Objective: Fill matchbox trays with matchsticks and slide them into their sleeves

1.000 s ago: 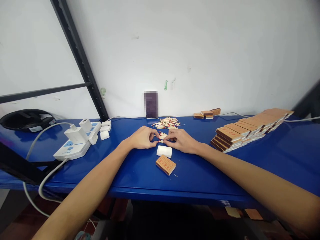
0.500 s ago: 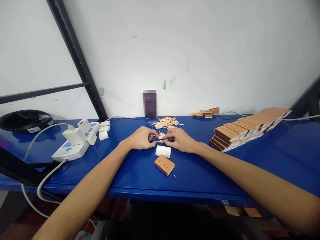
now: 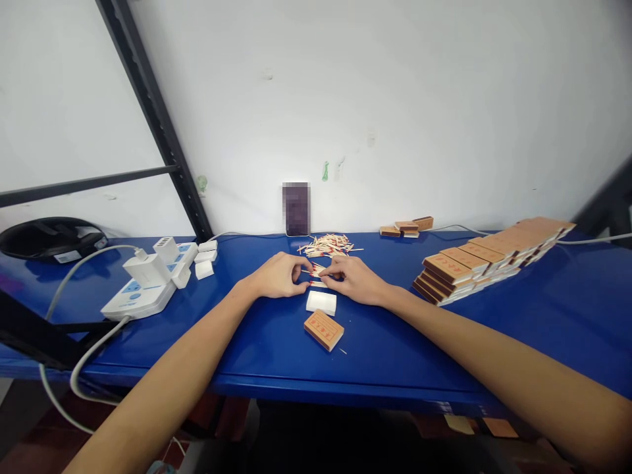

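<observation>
Several red-tipped matches point(image 3: 316, 269) lie between my two hands on the blue tabletop. My left hand point(image 3: 280, 275) curls round their left side, thumb and fingertips closed at the red heads. From the right, my right hand point(image 3: 356, 280) pinches at the same matches with thumb and forefinger. How many are gripped is too small to make out. A white matchbox tray point(image 3: 321, 303) rests just in front of the hands. Nearer to me is a tan matchbox point(image 3: 324, 329) with red print, set at an angle. Behind the hands spreads a loose heap of matches point(image 3: 330, 245).
On the right stand long stacked rows of matchboxes point(image 3: 486, 253). A few more matchboxes point(image 3: 407, 228) lie by the wall. A white power strip point(image 3: 138, 299) with chargers and cables is at left, beside a black shelf post point(image 3: 158, 125). A phone-like dark rectangle point(image 3: 296, 209) leans on the wall.
The matches between my hands have shifted slightly, and one now shows lying crosswise near my left thumb. Both hands stay in nearly the same place. The view has tilted a little.
</observation>
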`<state>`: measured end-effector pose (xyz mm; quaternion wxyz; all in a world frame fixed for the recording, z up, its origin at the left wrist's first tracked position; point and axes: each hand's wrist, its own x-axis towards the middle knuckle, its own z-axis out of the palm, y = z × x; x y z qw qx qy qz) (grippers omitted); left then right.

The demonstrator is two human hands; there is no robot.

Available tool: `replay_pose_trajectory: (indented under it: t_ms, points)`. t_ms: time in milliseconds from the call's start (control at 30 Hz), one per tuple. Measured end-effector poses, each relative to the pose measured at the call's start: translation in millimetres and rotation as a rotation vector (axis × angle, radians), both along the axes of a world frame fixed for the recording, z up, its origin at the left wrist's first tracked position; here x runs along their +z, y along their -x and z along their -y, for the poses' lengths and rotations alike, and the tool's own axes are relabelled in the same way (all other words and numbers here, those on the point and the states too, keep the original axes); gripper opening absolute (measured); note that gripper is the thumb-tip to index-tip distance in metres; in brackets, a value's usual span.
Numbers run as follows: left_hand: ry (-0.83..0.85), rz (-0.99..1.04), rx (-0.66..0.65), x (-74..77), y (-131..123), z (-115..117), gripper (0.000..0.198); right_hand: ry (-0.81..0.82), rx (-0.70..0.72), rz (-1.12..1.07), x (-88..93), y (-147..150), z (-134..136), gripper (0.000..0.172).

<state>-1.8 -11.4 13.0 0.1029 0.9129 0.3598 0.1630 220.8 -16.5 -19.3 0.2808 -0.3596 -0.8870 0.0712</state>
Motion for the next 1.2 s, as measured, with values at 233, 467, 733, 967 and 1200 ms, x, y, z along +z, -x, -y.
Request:
replay_pose_trajectory:
  t_ms: [233,467,733,967,1200]
  points:
    - [0.013,-0.010,0.019,-0.2,0.4,-0.8,0.033,-0.023,-0.007,0.036,0.4,1.2,2.1,0.022]
    - [0.004,-0.022,0.022,0.6,1.0,0.5,0.033,-0.030,0.060,0.053,2.4,2.7,4.9,0.024]
    - [-0.051,-0.079,0.053,4.1,3.7,1.8,0.036,0.009,-0.092,0.026,0.6,3.2,2.3,0.026]
    - [-0.112,-0.149,0.089,6.7,5.6,2.0,0.035,-0.013,-0.081,0.085,2.0,2.8,5.2,0.027]
    - [-0.079,-0.139,0.076,6.2,4.8,1.9,0.038,-0.041,-0.059,0.123,3.0,3.1,6.9,0.027]
